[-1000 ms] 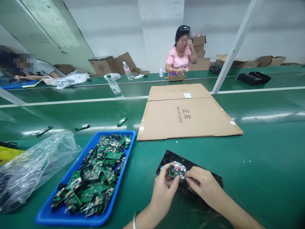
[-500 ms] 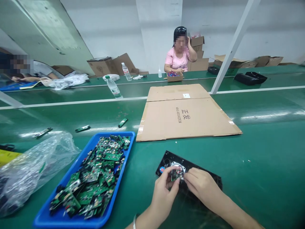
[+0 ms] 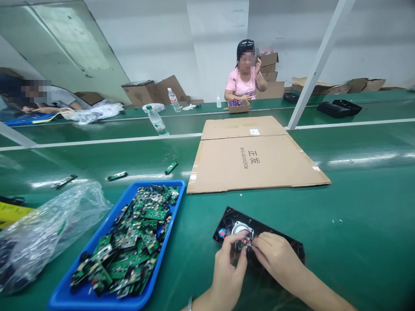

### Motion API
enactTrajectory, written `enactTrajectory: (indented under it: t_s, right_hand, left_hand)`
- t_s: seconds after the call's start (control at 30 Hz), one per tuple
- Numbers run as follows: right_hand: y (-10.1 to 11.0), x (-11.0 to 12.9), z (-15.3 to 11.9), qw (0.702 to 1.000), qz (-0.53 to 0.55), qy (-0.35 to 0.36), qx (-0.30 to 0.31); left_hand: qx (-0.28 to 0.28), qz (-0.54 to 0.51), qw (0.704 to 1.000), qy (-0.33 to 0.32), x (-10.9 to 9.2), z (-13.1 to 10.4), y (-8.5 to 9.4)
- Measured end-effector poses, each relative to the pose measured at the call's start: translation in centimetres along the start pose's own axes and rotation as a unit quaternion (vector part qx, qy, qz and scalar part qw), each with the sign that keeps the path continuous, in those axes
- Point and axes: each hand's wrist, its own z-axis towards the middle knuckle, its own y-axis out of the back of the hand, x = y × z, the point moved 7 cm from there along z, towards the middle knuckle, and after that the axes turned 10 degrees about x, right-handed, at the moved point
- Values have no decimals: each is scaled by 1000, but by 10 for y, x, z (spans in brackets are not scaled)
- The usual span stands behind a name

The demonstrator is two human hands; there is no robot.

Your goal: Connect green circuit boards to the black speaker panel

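Observation:
My left hand (image 3: 229, 265) pinches a small circuit board (image 3: 244, 244) between thumb and fingers, over a black panel (image 3: 274, 229) on the green table. Close against the board's right side, the fingers of my right hand (image 3: 279, 254) are pressed together; whatever is in them is too small and covered to name. A round silver-rimmed speaker (image 3: 240, 227) shows in the panel just behind the board. Left of it sits a small blue and red round part (image 3: 222, 233). My hands and forearms hide the panel's near side.
A blue tray (image 3: 97, 304) heaped with circuit boards stands on the left, beside a clear plastic bag (image 3: 69, 211). Flattened cardboard (image 3: 259, 166) lies ahead. Several loose boards, a water bottle (image 3: 157, 121) and a slanted post (image 3: 319, 65) are farther off. Two people sit across the table.
The circuit board in my left hand has tilted, so its green face shows less and more of the speaker is visible. The whole view has shifted slightly.

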Motion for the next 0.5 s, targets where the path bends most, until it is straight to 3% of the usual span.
enactTrajectory:
  t_s: [0.17,0.37,0.5]
  right_hand:
    - [3,4,0,998,-44,20,-30]
    - [11,2,-1,994,-76,-28,-74]
    - [9,-2,2,997,-58,-24,-49]
  left_hand:
    - [4,4,1000,25,3,-3,-2]
    - [22,39,998,36,-4,0,-2]
    - [35,56,998,9,-11,4,-2]
